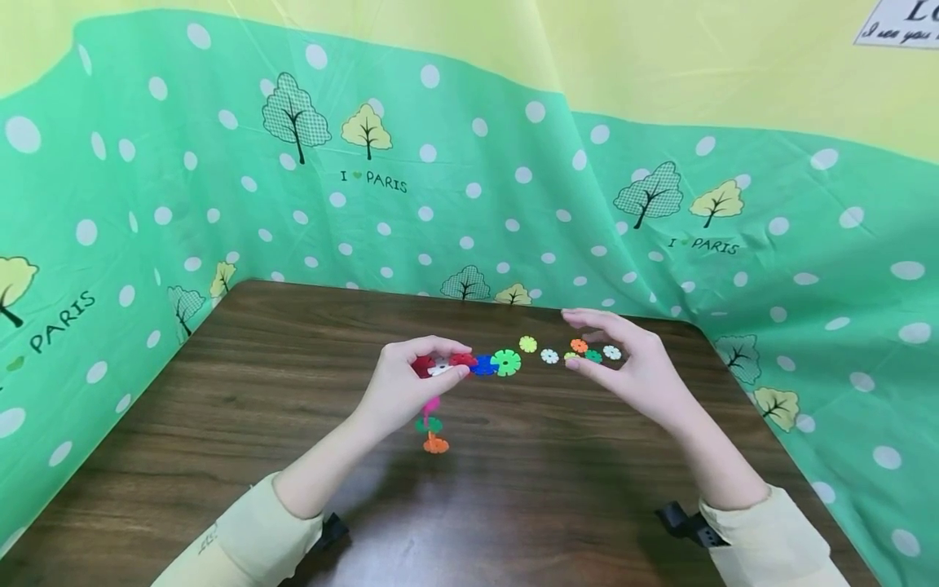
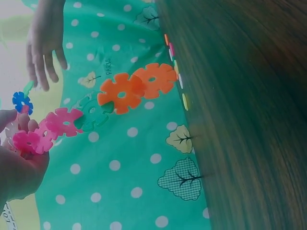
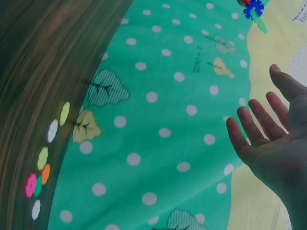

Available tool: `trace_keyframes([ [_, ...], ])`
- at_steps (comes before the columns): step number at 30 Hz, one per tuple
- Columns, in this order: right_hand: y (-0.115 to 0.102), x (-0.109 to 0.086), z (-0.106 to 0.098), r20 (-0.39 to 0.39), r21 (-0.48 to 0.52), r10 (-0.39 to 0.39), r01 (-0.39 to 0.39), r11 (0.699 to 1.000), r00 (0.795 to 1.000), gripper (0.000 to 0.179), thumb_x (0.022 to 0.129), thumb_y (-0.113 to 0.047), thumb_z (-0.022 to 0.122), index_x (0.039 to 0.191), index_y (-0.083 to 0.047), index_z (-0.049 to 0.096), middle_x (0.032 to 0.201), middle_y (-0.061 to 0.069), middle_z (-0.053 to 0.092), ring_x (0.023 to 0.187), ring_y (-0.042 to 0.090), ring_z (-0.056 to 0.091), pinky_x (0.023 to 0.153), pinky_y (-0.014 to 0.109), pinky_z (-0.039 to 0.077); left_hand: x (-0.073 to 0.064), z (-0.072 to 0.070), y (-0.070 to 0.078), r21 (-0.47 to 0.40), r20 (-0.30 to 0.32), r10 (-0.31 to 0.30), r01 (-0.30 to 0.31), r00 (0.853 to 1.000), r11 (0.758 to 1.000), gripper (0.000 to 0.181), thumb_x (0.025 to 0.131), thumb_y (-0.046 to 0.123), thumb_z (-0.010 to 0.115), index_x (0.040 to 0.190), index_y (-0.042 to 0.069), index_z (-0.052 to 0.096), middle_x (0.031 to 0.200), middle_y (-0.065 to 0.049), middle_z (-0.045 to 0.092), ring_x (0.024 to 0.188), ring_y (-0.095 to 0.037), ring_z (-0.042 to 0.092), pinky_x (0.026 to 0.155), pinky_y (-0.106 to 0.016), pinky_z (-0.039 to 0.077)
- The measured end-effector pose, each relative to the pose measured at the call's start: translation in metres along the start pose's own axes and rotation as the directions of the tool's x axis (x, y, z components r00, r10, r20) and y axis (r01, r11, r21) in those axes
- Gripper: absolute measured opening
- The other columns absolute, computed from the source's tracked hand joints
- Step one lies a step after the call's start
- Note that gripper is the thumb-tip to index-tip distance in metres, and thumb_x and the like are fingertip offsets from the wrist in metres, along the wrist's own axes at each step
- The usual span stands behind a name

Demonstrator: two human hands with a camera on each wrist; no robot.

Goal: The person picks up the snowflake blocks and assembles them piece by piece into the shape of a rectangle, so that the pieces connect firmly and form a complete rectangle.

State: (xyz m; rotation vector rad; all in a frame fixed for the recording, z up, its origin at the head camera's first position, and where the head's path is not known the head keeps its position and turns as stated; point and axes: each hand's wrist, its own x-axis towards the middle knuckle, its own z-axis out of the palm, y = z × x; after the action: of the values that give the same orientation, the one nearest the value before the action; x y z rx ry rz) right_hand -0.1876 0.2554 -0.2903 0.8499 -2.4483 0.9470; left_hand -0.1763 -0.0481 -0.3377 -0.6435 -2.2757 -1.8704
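My left hand (image 1: 402, 377) pinches a chain of interlocked plastic snowflake discs (image 1: 506, 363) between thumb and fingers, held above the table. To the right, the chain runs through red and blue discs to a bright green one at its end. A branch with pink, green and orange discs (image 1: 436, 444) extends from below the hand; the left wrist view shows two orange discs (image 2: 121, 94) joined at its tip. Part of the chain is hidden by the fingers. My right hand (image 1: 645, 371) is raised right of the chain, holding nothing, its fingers (image 3: 259, 120) spread and relaxed.
Several loose snowflake discs, among them a yellow one (image 1: 528, 344) and a white one (image 1: 549, 356), lie on the brown wooden table (image 1: 308, 342) near its far edge. A green and yellow patterned curtain (image 1: 469, 163) stands behind and beside the table.
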Motion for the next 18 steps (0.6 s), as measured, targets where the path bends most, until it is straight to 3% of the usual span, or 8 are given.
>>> trace_keyframes([
  [4,0.009,-0.004,-0.006,0.003,-0.075,-0.001,0.001,0.997,1.0,0.063,0.073,-0.015,0.082,0.13,-0.025,0.056,0.135,-0.007,0.054,0.117,-0.001,0.052,0.094,0.01,0.039,0.0,-0.002,0.0,0.001,-0.004,0.011,-0.011,1.0,1.0,0.027,0.082,0.03,0.074,0.106,0.019,0.071,0.088,0.005,0.071,0.052,-0.026,0.057,0.05,-0.031,0.049],
  [9,0.022,-0.011,-0.009,0.013,-0.16,0.025,-0.023,0.987,1.0,0.068,0.071,-0.019,0.083,0.131,-0.028,0.054,0.139,-0.008,0.05,0.131,0.006,0.041,0.099,0.006,0.029,0.0,-0.002,0.0,0.002,-0.003,0.008,-0.008,1.0,1.0,0.026,0.081,0.029,0.075,0.105,0.02,0.071,0.088,0.005,0.071,0.052,-0.026,0.056,0.049,-0.03,0.049],
  [15,0.048,-0.018,-0.009,0.019,-0.225,0.053,-0.047,0.973,0.998,0.067,0.072,-0.021,0.083,0.133,-0.025,0.054,0.141,-0.007,0.047,0.131,0.016,0.041,0.098,0.009,0.029,-0.001,-0.002,0.007,0.019,-0.003,-0.038,0.038,0.999,0.999,0.024,0.082,0.021,0.075,0.105,0.019,0.071,0.093,0.001,0.071,0.06,-0.032,0.058,0.052,-0.027,0.049],
  [18,0.063,-0.021,-0.01,0.022,-0.245,0.065,-0.057,0.968,0.998,0.067,0.072,-0.018,0.082,0.133,-0.023,0.054,0.142,-0.003,0.047,0.131,0.02,0.041,0.099,0.012,0.032,0.0,-0.002,0.0,0.019,-0.003,-0.027,0.027,1.0,0.999,0.025,0.081,0.026,0.075,0.105,0.022,0.071,0.093,0.003,0.071,0.06,-0.031,0.059,0.052,-0.028,0.049],
])
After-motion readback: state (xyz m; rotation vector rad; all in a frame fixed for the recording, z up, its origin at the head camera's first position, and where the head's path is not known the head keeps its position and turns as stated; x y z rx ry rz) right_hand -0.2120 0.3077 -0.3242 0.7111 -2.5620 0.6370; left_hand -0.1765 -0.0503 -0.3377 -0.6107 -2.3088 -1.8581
